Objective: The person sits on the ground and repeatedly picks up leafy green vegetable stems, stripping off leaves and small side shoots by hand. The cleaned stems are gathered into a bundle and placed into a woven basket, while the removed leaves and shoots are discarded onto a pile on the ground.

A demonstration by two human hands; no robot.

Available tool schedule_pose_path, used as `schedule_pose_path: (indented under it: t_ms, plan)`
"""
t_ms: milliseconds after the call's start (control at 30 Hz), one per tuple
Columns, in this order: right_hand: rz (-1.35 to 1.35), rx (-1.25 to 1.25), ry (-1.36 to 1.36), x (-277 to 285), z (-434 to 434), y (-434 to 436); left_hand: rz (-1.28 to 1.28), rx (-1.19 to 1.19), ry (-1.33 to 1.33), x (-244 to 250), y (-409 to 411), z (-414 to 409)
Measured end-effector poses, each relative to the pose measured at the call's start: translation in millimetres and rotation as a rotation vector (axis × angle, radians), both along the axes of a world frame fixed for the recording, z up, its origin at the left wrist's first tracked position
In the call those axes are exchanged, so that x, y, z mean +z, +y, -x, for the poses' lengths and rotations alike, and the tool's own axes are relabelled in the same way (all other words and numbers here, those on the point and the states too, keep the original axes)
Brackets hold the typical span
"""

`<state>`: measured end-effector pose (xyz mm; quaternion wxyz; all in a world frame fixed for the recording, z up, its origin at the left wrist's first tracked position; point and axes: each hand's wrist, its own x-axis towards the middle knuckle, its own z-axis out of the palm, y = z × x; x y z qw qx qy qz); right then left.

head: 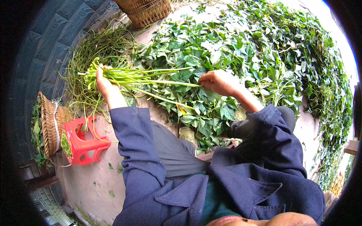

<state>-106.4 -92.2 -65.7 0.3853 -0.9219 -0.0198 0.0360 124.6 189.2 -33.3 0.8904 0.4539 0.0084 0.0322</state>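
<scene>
My left hand [104, 80] is closed around a bunch of long pale-green leaf stalks [124, 75]. The thick ends stick out past my fist to the left, while the thin ends spread to the right and look bare of leaves. My right hand [219, 82] has its fingers curled at the tip of one of the long stalks; whether they pinch it is hidden. Beneath both hands spreads a broad heap of green leafy vines [183, 53], its near part lying between my legs. Behind my left hand lies a tangled pile of stripped stems [104, 45].
A red plastic stool [82, 147] lies tipped at the left, with green scraps against it. Beside it is a wicker basket [51, 124] with leaves in it. Another wicker basket [147, 12] stands at the top. A dark block wall [48, 48] runs along the left. Loose leaves dot the concrete floor [93, 192].
</scene>
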Motion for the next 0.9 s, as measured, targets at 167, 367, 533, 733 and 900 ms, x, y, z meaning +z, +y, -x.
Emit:
schedule_pose_path:
  t_ms: [167, 367, 533, 733, 900]
  plan:
    - [-0.214, 0.143, 0.112, 0.4, 5.9, 4.9, -0.001, -0.025, -0.025, -4.4, -3.3, -3.3]
    - [-0.034, 0.224, 0.184, 3.1, 6.9, 12.9, 0.012, -0.064, -0.009, -1.6, -1.4, -0.8]
    - [0.047, 0.076, 0.01, -24.0, 10.6, 22.2, -0.012, 0.0, -0.009, 0.5, -5.9, 1.0]
    - [-0.181, -0.454, 0.015, -3.2, 7.9, 16.5, 0.027, -0.03, 0.028, -4.0, -7.6, -4.7]
    - [-1.165, -0.878, -0.035, 4.8, -9.2, -1.4, 0.085, -0.081, 0.006, -10.8, -16.9, -1.2]
